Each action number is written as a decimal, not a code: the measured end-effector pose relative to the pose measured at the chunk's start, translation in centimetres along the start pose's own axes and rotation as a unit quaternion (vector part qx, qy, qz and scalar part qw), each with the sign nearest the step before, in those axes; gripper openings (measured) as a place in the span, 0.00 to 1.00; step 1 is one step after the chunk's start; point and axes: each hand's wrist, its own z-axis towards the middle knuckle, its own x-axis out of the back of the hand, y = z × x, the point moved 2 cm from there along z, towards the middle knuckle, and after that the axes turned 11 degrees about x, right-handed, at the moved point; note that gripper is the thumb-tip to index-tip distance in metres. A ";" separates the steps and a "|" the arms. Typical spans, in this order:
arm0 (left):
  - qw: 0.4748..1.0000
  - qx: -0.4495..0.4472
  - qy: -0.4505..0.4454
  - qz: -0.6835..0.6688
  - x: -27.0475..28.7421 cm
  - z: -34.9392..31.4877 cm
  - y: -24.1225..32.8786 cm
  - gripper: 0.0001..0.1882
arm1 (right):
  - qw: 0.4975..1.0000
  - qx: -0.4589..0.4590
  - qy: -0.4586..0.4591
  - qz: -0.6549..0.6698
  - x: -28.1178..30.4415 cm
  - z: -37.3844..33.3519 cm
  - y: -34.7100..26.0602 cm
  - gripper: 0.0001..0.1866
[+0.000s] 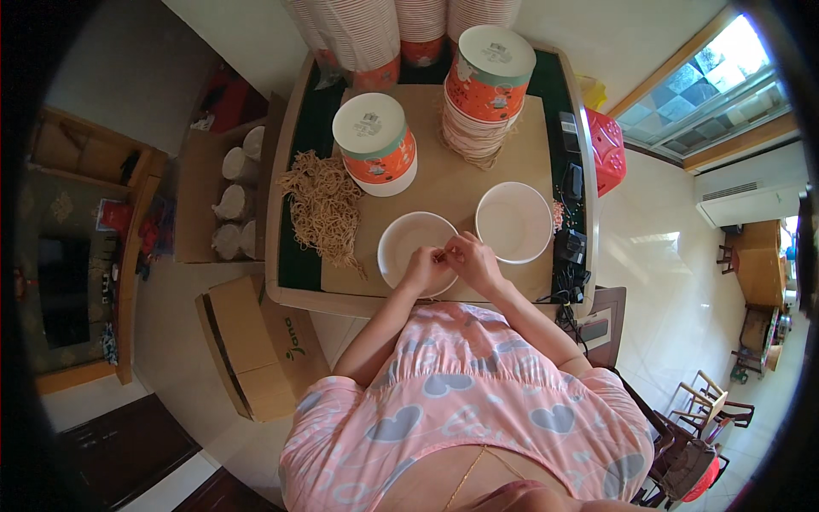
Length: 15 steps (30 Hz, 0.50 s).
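Note:
A white paper bucket (pixel 399 241) stands mouth up near the front edge of the table. At its right side my left hand (pixel 429 271) and my right hand (pixel 474 263) meet, both with fingers pinched together. What lies between the fingertips is too small to make out; a bit of brown shows there. Just right of the hands sits a second open white bucket (pixel 514 222). Left of them lies a tangled heap of beige cords (pixel 322 207). Beyond the hands an orange-and-green bucket (pixel 375 141) rests upside down.
At the far right stands an upside-down bucket stack (pixel 488 85) with cords bunched below it. Tall nested bucket stacks (pixel 363 38) rise at the back. Black adapters and cables (pixel 570 247) line the right edge. Cardboard boxes (pixel 260 346) stand on the floor at left.

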 end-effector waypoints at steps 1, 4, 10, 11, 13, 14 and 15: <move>1.000 -0.004 0.005 0.007 -0.1 0.2 -0.1 0.10 | 1.000 0.005 -0.002 0.000 0.1 0.0 -0.2 0.05; 1.000 -0.013 0.012 -0.012 -0.4 0.1 0.3 0.09 | 1.000 0.023 0.000 0.009 -0.1 0.0 -0.2 0.06; 1.000 -0.019 0.017 -0.007 -0.1 0.1 0.5 0.09 | 0.997 0.067 0.010 0.030 -0.2 0.1 0.0 0.06; 1.000 -0.018 0.012 -0.012 -0.2 0.1 0.2 0.09 | 0.997 0.067 0.009 0.030 -0.2 0.2 -0.1 0.06; 0.998 -0.012 -0.006 -0.067 -0.3 0.0 -0.3 0.10 | 0.994 0.025 0.015 0.109 -0.3 0.2 0.1 0.06; 0.992 -0.007 -0.024 -0.122 -0.3 -0.1 -0.5 0.11 | 0.994 0.025 0.016 0.109 -0.3 0.2 0.2 0.06; 0.992 -0.007 -0.025 -0.122 -0.1 -0.3 -0.7 0.11 | 0.993 0.025 0.015 0.115 -0.3 0.2 0.4 0.06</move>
